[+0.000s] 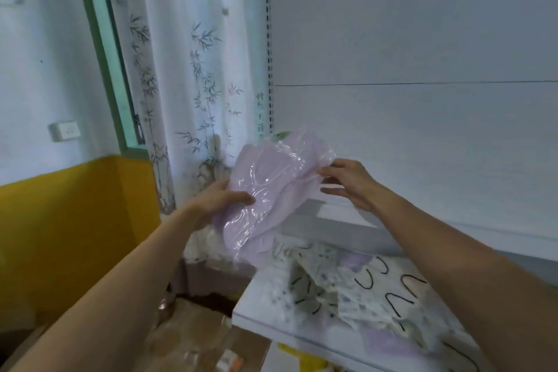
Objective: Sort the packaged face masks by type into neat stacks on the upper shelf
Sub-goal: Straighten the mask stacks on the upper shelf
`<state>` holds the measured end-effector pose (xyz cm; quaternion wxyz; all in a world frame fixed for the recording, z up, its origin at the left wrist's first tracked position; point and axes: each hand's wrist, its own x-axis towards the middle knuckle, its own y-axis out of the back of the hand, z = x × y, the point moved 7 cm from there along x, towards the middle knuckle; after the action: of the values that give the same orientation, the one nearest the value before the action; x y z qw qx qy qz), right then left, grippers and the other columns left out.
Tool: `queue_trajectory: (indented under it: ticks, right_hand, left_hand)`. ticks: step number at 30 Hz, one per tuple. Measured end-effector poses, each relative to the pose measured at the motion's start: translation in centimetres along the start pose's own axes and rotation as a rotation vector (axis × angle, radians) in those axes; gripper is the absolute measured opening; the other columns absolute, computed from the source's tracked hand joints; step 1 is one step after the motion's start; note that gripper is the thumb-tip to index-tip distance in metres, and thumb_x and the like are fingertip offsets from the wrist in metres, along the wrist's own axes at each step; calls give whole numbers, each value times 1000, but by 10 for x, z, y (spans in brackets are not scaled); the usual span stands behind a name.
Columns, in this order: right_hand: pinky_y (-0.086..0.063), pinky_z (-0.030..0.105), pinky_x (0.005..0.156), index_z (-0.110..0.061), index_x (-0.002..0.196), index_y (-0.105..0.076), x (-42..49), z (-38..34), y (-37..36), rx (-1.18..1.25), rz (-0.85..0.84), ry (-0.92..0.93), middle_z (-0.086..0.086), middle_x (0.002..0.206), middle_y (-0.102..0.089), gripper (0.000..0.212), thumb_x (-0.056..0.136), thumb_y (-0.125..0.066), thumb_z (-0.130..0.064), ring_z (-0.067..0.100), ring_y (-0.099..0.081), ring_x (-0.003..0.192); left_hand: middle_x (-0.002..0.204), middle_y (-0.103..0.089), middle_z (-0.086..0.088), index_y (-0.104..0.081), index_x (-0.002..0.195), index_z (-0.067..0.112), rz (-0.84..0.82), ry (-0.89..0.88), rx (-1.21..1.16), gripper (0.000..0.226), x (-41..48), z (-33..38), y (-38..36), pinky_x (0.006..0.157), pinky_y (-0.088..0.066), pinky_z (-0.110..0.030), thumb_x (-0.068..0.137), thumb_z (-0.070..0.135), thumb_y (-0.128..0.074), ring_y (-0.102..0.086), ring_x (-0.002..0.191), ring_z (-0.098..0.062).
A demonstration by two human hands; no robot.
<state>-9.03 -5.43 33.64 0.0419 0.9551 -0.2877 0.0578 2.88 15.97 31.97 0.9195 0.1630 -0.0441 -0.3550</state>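
Observation:
I hold a lilac face mask pack (271, 190) in clear plastic wrap up in the air, in front of the left end of the upper shelf (341, 217). My left hand (217, 199) grips its lower left edge, thumb on top. My right hand (347, 181) pinches its right edge. On the lower shelf (271, 308) below lies a loose pile of patterned mask packs (356, 290), cream with small prints and black ear loops, with lilac packs (389, 344) among them.
The shelf unit's white back panel (422, 100) rises behind. A bamboo-print curtain (193, 69) hangs to the left beside a yellow and white wall (60, 214). Cardboard boxes (193, 335) with plastic-wrapped items sit on the floor at lower left.

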Motion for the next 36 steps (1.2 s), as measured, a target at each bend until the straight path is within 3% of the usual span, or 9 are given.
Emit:
queue_trajectory:
  ticks: [6,9,13,16,19,23,26,30,36]
  right_hand:
    - [-52,38,89,-9,85,-63,10,-13,70,-124,52,-36,3,84,-59,10,87,-66,-19,13,-58,78]
    - [-49,41,90,-15,82,-60,14,-25,105,-54,67,-53,2,82,-56,12,92,-58,-21,15,-54,77]
    - [-40,43,98,-20,130,-45,24,-52,156,13,156,62,-1,114,-55,43,92,-53,-38,16,-52,110]
    - [-43,29,89,-16,140,-35,27,-62,172,-278,185,142,-4,116,-53,74,77,-73,-9,14,-53,106]
    - [-52,25,70,-10,111,-60,32,-53,183,-286,151,157,4,94,-65,50,64,-73,3,18,-62,83]
    - [-49,31,76,-6,90,-69,33,-32,216,-231,315,128,9,87,-67,23,72,-70,8,23,-62,81]
    - [-49,31,82,-9,85,-70,33,-14,237,-130,386,116,6,86,-69,19,74,-69,6,23,-63,86]
    - [-47,25,65,-13,98,-66,27,14,238,-131,270,12,2,84,-68,37,64,-74,2,17,-65,80]
    - [-48,27,60,-13,90,-64,35,51,231,-38,364,-43,8,85,-63,41,69,-54,20,23,-58,75]
  left_hand:
    - [110,-65,-13,-60,114,12,-113,-160,210,44,59,65,-61,95,-49,-43,73,8,-74,-62,100,-31]
    - [108,-65,-13,-61,107,13,-109,-300,356,39,82,104,-92,94,-49,-42,71,15,-77,-61,102,-32]
    - [125,-56,-10,-51,126,13,-19,-495,676,60,99,153,-122,96,-38,-32,73,25,-77,-51,115,-28]
    - [126,-55,-8,-49,128,16,-41,-616,743,62,104,178,-149,87,-35,-24,74,23,-77,-49,114,-26]
    - [118,-59,-10,-50,126,18,-76,-715,819,59,108,188,-180,88,-41,-28,73,23,-76,-53,109,-28]
    - [125,-59,0,-41,131,28,153,-804,950,71,120,190,-187,99,-36,-37,71,45,-74,-53,115,-23]
    - [136,-47,-4,-33,138,25,406,-757,594,96,127,170,-165,107,-31,-44,59,55,-79,-43,126,-24]
    - [144,-35,-12,-19,145,17,216,-405,-75,113,158,95,-171,109,-33,-40,58,37,-88,-39,130,-28]
    - [146,-35,-16,-16,147,14,36,-145,-57,103,179,46,-202,106,-37,-39,68,21,-83,-41,129,-30]
